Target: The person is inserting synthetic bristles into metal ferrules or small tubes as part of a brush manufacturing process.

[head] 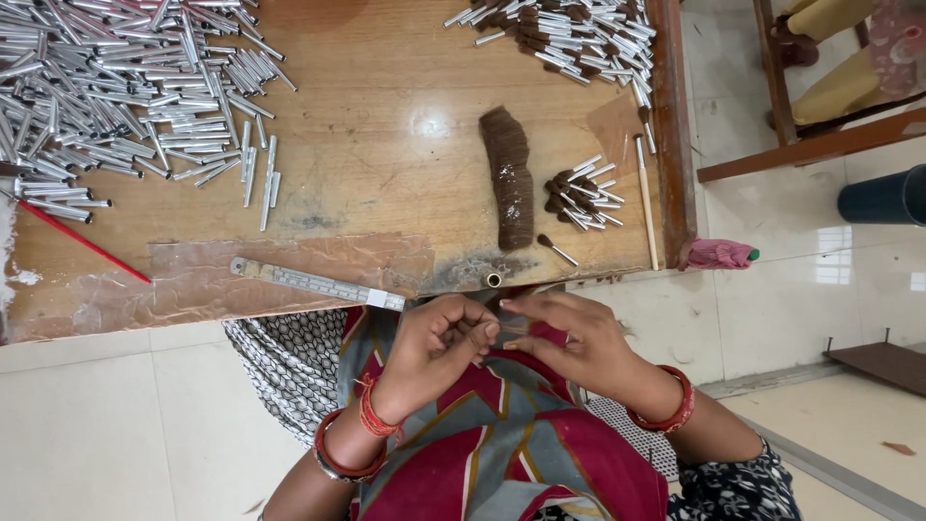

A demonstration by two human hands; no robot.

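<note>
**Two hands met at the table edge**

The left hand point(439, 342) was curled, its fingertips pinched together against the right hand point(569, 342). What they gripped was too small to tell. Above and left of the hands lay the heap of metal tubes point(125, 87) and the ruler point(318, 285). Directly above them stood the brown bristle row point(509, 178).

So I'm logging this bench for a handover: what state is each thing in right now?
left hand: fingers curled, pinching something too small to identify
right hand: fingertips meeting the left hand's
metal tubes: loose heap, empty
filled tubes: small pile, brown tufts at the ends
brown fibre strip: lying flat
ruler: flat at the table edge
red stick: lying flat
</note>
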